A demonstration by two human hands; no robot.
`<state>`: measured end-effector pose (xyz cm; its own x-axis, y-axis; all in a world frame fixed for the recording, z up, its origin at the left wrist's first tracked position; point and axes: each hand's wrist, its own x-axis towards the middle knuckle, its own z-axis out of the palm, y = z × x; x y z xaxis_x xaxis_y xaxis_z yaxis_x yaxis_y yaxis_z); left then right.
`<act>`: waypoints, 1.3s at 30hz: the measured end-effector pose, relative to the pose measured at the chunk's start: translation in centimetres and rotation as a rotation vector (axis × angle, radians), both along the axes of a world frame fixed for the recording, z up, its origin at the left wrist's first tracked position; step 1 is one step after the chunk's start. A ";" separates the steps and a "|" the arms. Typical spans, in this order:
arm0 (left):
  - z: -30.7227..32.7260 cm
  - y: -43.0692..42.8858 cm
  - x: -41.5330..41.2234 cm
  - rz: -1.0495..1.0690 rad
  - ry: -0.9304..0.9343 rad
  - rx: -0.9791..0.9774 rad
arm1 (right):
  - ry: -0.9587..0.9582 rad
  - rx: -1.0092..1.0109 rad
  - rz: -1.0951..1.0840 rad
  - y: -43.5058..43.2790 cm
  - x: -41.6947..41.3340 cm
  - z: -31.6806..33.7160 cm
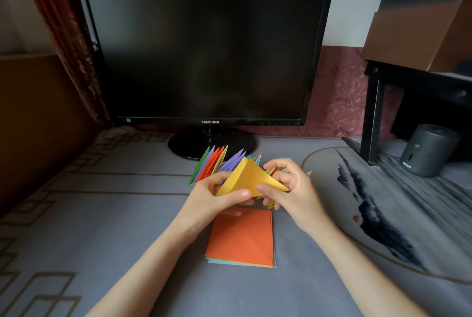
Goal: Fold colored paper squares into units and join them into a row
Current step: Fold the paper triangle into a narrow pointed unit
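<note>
A yellow folded paper unit (pixel 251 178) is held above the desk between both hands. My left hand (pixel 217 195) pinches its lower left corner, and my right hand (pixel 288 186) grips its right side with curled fingers. Behind the hands stands a row of joined folded units (pixel 217 163) in green, purple, orange, yellow and blue; its right part is hidden by the hands and the yellow unit. Below the hands lies a stack of flat paper squares (pixel 241 238) with an orange sheet on top.
A black monitor (pixel 204 53) stands on its round base (pixel 189 145) just behind the paper row. To the right are a black stand (pixel 374 112) bearing a brown box (pixel 421 25), a grey cylinder (pixel 429 150) and a round printed mat (pixel 396 209). A grey patterned cloth (pixel 102 214) covers the desk.
</note>
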<state>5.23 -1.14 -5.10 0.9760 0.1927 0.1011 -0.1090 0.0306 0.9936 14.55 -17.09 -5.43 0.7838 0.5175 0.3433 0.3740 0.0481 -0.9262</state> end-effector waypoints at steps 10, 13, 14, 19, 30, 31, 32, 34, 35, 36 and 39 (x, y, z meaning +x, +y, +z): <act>-0.8 0.2 0.6 0.110 -0.020 0.114 | 0.053 -0.027 0.041 0.3 0.0 0.0; -0.9 0.3 0.7 0.131 -0.015 0.173 | 0.063 -0.038 0.043 0.2 -0.1 0.2; -1.0 0.4 0.7 0.136 -0.015 0.184 | 0.064 -0.048 0.043 0.2 -0.1 0.3; -0.9 0.2 0.5 0.105 -0.030 0.231 | 0.066 -0.119 0.072 0.3 -0.3 0.2; -0.4 0.7 0.4 0.229 -0.018 0.276 | 0.068 -0.119 0.022 0.1 0.3 0.5; -0.4 0.8 0.4 0.244 -0.023 0.257 | 0.068 -0.113 0.011 0.0 0.3 0.5; -0.3 0.9 0.4 0.260 -0.032 0.228 | 0.072 -0.101 0.002 -0.1 0.4 0.6; -0.4 1.1 0.4 0.280 -0.058 0.165 | 0.082 -0.084 -0.007 -0.2 0.4 0.6; -0.4 1.1 0.5 0.283 -0.068 0.149 | 0.083 -0.085 -0.010 -0.2 0.4 0.6; -0.5 1.1 0.5 0.282 -0.075 0.140 | 0.083 -0.089 -0.012 -0.2 0.4 0.6; -0.5 1.2 0.5 0.272 -0.092 0.101 | 0.084 -0.090 -0.012 -0.1 0.3 0.7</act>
